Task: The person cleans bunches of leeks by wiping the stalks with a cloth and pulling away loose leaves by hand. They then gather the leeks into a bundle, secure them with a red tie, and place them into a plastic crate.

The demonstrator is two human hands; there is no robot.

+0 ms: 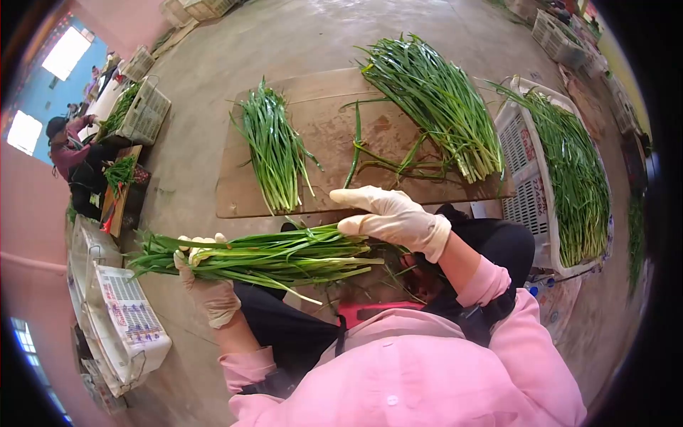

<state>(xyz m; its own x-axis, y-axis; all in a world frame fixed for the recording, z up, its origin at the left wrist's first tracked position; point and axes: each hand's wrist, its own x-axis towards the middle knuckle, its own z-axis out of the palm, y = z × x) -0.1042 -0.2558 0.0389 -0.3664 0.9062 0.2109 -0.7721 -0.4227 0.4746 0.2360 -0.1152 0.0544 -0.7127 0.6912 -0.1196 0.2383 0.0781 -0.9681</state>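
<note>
A loose bunch of garlic chives lies across my lap, its leaf tips to the left and pale stems to the right. My gloved left hand is closed around the leafy end from below. At the stem end, my gloved right hand has its fingers stretched out and apart, the lower ones touching the upper stems. On the board in front of me are a small bunch of chives at the left and a larger pile of chives at the right. Loose stalks lie between them.
A white crate full of chives stands close at my right. White plastic crates sit at my left. Farther left, another person sits by a crate of greens. More crates line the far right.
</note>
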